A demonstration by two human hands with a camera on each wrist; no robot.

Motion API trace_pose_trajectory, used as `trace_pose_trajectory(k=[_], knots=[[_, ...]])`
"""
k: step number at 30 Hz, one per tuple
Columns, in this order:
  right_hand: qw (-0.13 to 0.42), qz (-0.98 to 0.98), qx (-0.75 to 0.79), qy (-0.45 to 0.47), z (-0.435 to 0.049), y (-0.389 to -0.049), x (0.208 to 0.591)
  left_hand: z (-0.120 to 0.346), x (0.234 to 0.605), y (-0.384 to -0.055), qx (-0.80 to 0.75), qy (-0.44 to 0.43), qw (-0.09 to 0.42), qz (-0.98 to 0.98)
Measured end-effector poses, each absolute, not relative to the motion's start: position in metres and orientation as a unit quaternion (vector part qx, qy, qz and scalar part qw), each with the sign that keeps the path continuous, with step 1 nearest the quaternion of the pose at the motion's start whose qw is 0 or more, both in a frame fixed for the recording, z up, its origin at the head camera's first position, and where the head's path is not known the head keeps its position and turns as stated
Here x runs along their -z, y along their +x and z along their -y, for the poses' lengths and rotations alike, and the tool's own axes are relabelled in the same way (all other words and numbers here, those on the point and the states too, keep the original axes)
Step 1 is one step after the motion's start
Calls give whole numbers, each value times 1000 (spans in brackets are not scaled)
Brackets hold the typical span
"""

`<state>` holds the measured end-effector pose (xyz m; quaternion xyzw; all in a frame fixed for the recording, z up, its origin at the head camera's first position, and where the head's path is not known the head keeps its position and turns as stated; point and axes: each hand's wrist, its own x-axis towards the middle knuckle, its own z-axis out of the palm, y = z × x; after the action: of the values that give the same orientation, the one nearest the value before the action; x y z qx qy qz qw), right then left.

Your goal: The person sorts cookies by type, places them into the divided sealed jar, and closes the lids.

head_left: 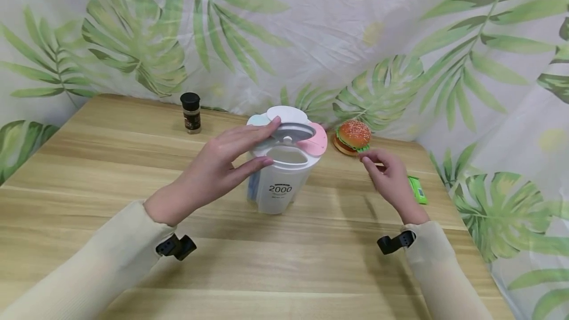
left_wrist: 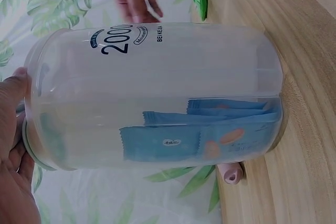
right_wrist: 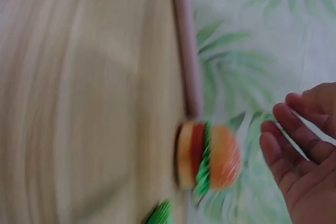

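Note:
A translucent storage container [head_left: 281, 189] marked "2000" stands upright, with blue packets [left_wrist: 163, 142] inside on one side. Its top carries white, pink, pale-green and grey lids; the grey lid [head_left: 294, 131] is tilted up over an opening at the front. My left hand [head_left: 213, 164] holds the container's top, thumb at the front rim, forefinger by the grey lid; the other fingers are partly hidden. Right of the container, my right hand [head_left: 391, 177] hovers with loosely bent fingers and nothing visible in them. It is nearest a toy hamburger [head_left: 354, 136], just behind it.
A black-capped seasoning jar [head_left: 191, 113] stands at the back left of the wooden table [head_left: 133, 172]. A green packet [head_left: 418, 190] lies beyond the right wrist. A pinkish rod-like thing [right_wrist: 186, 51] lies along the back edge. Leaf-patterned cloth [head_left: 311, 38] hangs behind.

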<state>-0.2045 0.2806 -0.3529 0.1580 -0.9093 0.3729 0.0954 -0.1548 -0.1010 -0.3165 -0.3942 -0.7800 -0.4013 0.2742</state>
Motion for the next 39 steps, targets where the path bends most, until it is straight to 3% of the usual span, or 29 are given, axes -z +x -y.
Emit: trace_pose_trajectory(k=[16,39], knots=[[-54,977,-180,104,-341,-217,390,101,316,-153,405,-387,264,785],[-60,984,-129,106,-340,-228,394,100,317,-152,402,-381,267,789]])
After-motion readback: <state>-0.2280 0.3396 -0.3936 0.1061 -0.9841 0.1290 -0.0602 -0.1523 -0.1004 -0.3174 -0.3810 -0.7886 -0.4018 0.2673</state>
